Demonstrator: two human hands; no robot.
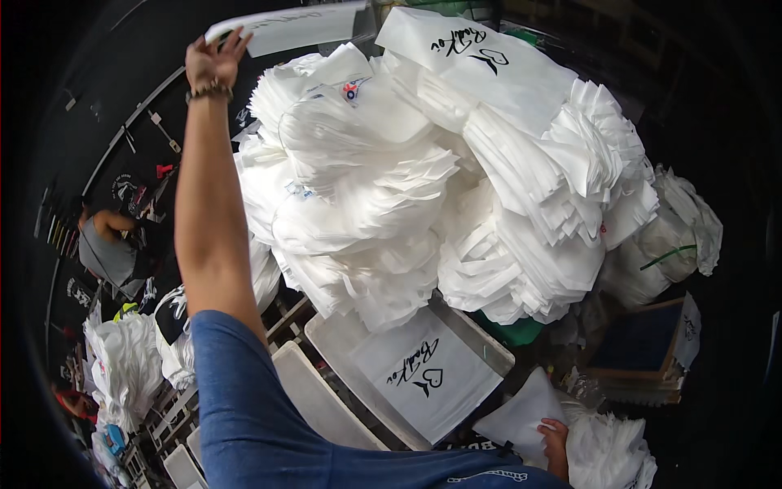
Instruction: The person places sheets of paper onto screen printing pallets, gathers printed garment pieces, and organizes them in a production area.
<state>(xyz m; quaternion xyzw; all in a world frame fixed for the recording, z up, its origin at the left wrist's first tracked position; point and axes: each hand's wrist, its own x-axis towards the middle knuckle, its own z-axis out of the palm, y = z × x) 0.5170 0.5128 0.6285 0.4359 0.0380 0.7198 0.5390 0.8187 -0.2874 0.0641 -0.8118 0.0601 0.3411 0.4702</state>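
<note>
My left hand (214, 61), with a beaded bracelet at its wrist, is stretched far out at the upper left. Its fingers are spread against the near edge of a blurred white printed sheet (299, 30), apparently a flat fabric bag. At the lower right, my right hand (554, 437) grips a white non-woven bag (525, 409) by its edge, beside a bundle of white bags (602, 443). Between my arms, another white bag (427, 379) with black lettering and a heart drawing lies flat over a pale plastic tray (330, 342).
Large stacks of white bags (360, 214) rise ahead, with a printed bag (476, 61) on top. A wood-framed printing screen (638, 339) lies on a stack at right. Further trays (324, 397) stand at left. A person (110, 244) is farther off.
</note>
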